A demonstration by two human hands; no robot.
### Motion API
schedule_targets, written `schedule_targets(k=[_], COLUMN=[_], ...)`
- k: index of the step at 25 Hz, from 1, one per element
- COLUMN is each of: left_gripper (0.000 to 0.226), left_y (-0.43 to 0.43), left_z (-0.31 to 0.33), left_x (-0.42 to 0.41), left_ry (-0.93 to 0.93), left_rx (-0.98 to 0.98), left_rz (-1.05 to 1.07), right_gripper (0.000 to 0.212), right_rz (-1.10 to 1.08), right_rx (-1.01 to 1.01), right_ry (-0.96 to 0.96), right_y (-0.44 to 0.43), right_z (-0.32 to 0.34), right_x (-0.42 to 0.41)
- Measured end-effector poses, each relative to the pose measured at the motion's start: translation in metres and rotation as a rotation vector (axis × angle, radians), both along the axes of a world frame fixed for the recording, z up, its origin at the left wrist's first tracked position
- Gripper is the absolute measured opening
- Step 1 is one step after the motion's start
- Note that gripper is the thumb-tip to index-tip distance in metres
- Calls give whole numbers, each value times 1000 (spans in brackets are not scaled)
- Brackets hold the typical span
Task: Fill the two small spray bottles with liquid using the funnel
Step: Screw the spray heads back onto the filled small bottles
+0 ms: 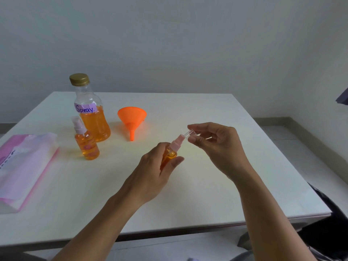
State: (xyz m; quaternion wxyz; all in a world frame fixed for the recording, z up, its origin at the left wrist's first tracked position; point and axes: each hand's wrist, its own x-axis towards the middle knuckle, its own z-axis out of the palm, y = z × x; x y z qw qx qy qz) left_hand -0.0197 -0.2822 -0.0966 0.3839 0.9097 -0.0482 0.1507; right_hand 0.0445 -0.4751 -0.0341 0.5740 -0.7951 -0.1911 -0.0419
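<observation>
Two bare forearms, reaching in from the near edge and meeting over the middle of the white tabletop [207,185]. Left hand [156,172] wrapped around a small clear spray bottle of orange liquid [169,155], tilted up and to the right, pink pump head [176,142] already screwed on. Right hand [216,146] pinching a small clear plastic cap [189,133] between thumb and fingertips, held right at the tip of the pump. Both grips occupied, neither released.

Judged as the closing step: second bottle apparently filled, cap going on. Risks from here: cap misaligned on the tilted nozzle and slipping from the light pinch; a press on the pump spraying liquid; a loose pump collar leaking at this tilt.

Farther left, another small clear spray bottle of orange liquid with capped pink pump [85,144], standing upright, looking full. Just behind it, possibly touching, a large clear plastic bottle with gold screw lid [90,110], paper label reading "Spray.", roughly half full of orange liquid. Right of that, well apart, an orange plastic funnel [131,119] lying on its side, spout toward the near side. Pink and white packet [24,166] at the far left edge. Nothing between the hands and any of these; path clear.
</observation>
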Motion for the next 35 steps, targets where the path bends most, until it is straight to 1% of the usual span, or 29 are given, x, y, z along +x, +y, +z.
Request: schedule_targets(k=[5, 7, 11, 16, 19, 22, 24, 26, 27, 29, 30, 32, 35], left_gripper=[51, 55, 59, 61, 59, 48, 47, 47, 46, 43, 41, 38, 41], left_y=[0, 2, 5, 5, 5, 3, 9, 28, 41, 67, 78, 97, 118], left_z=[1, 2, 5, 8, 8, 8, 7, 3, 1, -1, -1, -1, -3], left_x=[1, 3, 8, 11, 10, 9, 2, -8, -14, -28, -35, -50, -64], left_ry=[1, 18, 27, -13, -6, 50, 95, 117, 117, 87, 62, 14, 23], left_rx=[-30, -10, 37, 29, 4, -117, -186, -222, -214, -146, -121, -99, -94], left_rz=[-55, -60, -46, -16, -39, -109, -126, -76, -14, 166, 250, 377, 518], right_gripper=[20, 18, 22, 22, 22, 24, 25, 26, 26, 24, 23, 24, 24], right_rz=[6, 11, -16, -62, -30, -14, -60, -81, -67, -3, 34, 92, 131], right_rx=[-83, -86, -136, -113, -33, 62, 43, -89, -182, -342, -391, -449, -477], right_ry=[-39, -54, -110, -187, -128, -56, -31, -40, -64, -128, -154, -189, -186], right_y=[9, 11, 14, 21, 22, 19, 16, 15, 16, 21, 25, 31, 37], right_z=[-6, -9, -18, -21, -17, -12, -13, -20, -24, -31, -33, -36, -39], right_x=[0, 0, 1, -4, -6, -1, 1, -1, -3, -8, -11, -17, -22])
